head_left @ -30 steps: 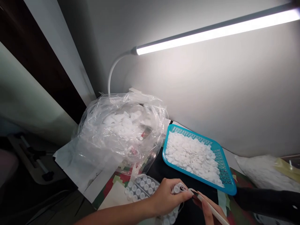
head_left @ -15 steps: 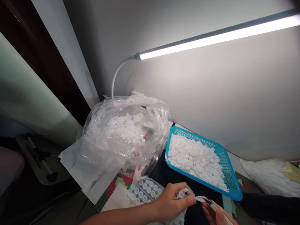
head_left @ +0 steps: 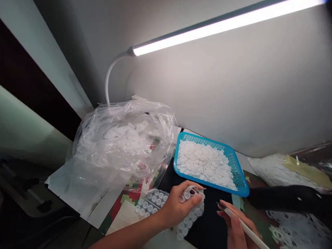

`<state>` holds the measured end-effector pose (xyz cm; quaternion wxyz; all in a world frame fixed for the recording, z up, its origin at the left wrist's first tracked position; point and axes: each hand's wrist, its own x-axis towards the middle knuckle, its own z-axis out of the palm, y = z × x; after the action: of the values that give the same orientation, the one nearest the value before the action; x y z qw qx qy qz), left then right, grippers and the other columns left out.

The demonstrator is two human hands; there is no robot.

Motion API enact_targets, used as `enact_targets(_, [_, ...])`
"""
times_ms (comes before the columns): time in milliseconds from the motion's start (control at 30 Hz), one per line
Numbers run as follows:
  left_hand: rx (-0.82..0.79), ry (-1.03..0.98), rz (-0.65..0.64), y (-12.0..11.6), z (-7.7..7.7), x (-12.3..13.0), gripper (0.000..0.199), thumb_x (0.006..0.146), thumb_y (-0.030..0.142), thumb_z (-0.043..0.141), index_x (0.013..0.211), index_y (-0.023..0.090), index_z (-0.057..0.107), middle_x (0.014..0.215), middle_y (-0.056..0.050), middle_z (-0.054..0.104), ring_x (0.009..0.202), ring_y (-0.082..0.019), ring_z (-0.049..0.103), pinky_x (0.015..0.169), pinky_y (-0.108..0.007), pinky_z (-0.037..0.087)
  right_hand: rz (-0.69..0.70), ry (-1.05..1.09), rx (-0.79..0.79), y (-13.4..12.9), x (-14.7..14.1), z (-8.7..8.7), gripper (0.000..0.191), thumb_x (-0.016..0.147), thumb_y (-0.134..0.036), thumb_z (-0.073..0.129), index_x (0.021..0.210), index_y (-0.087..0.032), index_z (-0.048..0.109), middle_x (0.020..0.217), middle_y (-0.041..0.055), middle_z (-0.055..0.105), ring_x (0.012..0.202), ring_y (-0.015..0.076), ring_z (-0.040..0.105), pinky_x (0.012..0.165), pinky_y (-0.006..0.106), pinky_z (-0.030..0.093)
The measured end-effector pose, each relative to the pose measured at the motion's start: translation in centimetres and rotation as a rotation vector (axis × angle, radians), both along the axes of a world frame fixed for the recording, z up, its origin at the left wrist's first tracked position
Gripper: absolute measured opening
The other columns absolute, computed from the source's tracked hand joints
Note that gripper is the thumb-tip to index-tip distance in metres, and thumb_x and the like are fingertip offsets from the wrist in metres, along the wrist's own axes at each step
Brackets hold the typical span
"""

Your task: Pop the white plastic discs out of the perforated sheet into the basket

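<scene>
A clear plastic piece with round openings (head_left: pixel 187 195) is gripped in my left hand (head_left: pixel 178 204), between thumb and fingers. Under that hand lie trays of small round white cups (head_left: pixel 155 199). My right hand (head_left: pixel 237 223) is closed around a white pen-like tool (head_left: pixel 250 231) with a dark tip, apart from my left hand. Beyond both hands, a blue perforated basket (head_left: pixel 243 191) holds a heap of small white discs (head_left: pixel 204 162).
A large clear plastic bag (head_left: pixel 124 148) with white pieces inside stands at the left. A lamp (head_left: pixel 220 29) hangs above. Further right are a bag of white material (head_left: pixel 275 169), a black sleeve-like object (head_left: pixel 290 197) and loose white plastic rings (head_left: pixel 301 228).
My right hand has drawn away from my left hand, and the thin white piece between them no longer shows there. The camera view has shifted, bringing more of the right side into sight.
</scene>
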<state>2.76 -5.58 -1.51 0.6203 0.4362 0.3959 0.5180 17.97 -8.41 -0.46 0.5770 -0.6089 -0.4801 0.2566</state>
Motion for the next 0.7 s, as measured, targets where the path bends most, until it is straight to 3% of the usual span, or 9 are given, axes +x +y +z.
enact_targets(67, [-0.005,0.005,-0.006,0.0,0.0,-0.1,0.021,0.085,0.032,0.062,0.097,0.016,0.068,0.078,0.000,0.062,0.068,-0.011,0.051,0.066,-0.020,0.039,-0.004,-0.056,-0.023,0.2,0.8,0.1,0.022,0.084,-0.039,0.061,0.086,-0.018,0.067,0.086,0.0050,0.066,0.070,0.0164,0.060,0.064,0.029,0.050])
enact_targets(167, [-0.027,0.013,0.029,0.2,-0.1,0.0,0.017,0.084,0.031,0.063,0.084,0.015,0.069,0.076,0.000,0.064,0.068,-0.012,0.053,0.066,-0.020,0.040,0.166,-0.217,-0.131,0.5,2.3,-0.1,0.022,0.084,-0.040,0.059,0.084,-0.019,0.064,0.079,0.0027,0.062,0.072,0.0166,0.058,0.066,0.026,0.047])
enact_targets(233, [-0.051,0.009,0.028,0.4,-0.3,0.0,0.017,0.084,0.031,0.063,0.081,0.015,0.068,0.073,0.001,0.063,0.066,-0.011,0.052,0.064,-0.019,0.040,0.257,-0.293,-0.224,0.4,3.5,-0.3,0.028,0.088,-0.043,0.051,0.077,-0.020,0.059,0.070,0.0002,0.055,0.064,0.0142,0.053,0.060,0.024,0.044])
enact_targets(367, [-0.088,0.011,0.006,0.6,-0.4,0.1,0.015,0.083,0.031,0.065,0.086,0.016,0.070,0.078,0.000,0.066,0.069,-0.011,0.055,0.065,-0.019,0.041,0.480,-0.413,-0.502,-0.6,6.0,-1.2,0.040,0.092,-0.048,0.043,0.065,-0.020,0.050,0.057,-0.0039,0.042,0.049,0.0106,0.040,0.048,0.023,0.032])
enact_targets(433, [-0.111,0.009,-0.001,0.7,-0.4,0.1,0.016,0.082,0.031,0.066,0.089,0.017,0.071,0.082,-0.002,0.069,0.074,-0.013,0.058,0.068,-0.020,0.042,0.522,-0.525,-0.591,-1.2,7.1,-2.0,0.043,0.090,-0.051,0.045,0.061,-0.019,0.047,0.054,-0.0034,0.044,0.050,0.0112,0.042,0.049,0.023,0.030])
enact_targets(600, [-0.139,-0.043,-0.009,0.8,-0.7,-0.1,0.018,0.083,0.030,0.064,0.090,0.018,0.074,0.085,-0.002,0.073,0.079,-0.016,0.063,0.073,-0.022,0.046,0.485,-0.670,-0.648,-1.4,9.0,-3.8,0.046,0.083,-0.052,0.053,0.052,-0.020,0.037,0.045,-0.0055,0.037,0.043,0.0105,0.037,0.045,0.022,0.025])
enact_targets(700, [-0.118,-0.059,-0.006,0.9,-0.7,-0.2,0.024,0.088,0.029,0.055,0.089,0.018,0.076,0.090,-0.003,0.074,0.086,-0.018,0.065,0.080,-0.023,0.046,0.436,-0.703,-0.628,-1.0,9.6,-3.8,0.039,0.082,-0.051,0.056,0.059,-0.021,0.045,0.045,-0.0063,0.039,0.042,0.0113,0.041,0.044,0.022,0.028])
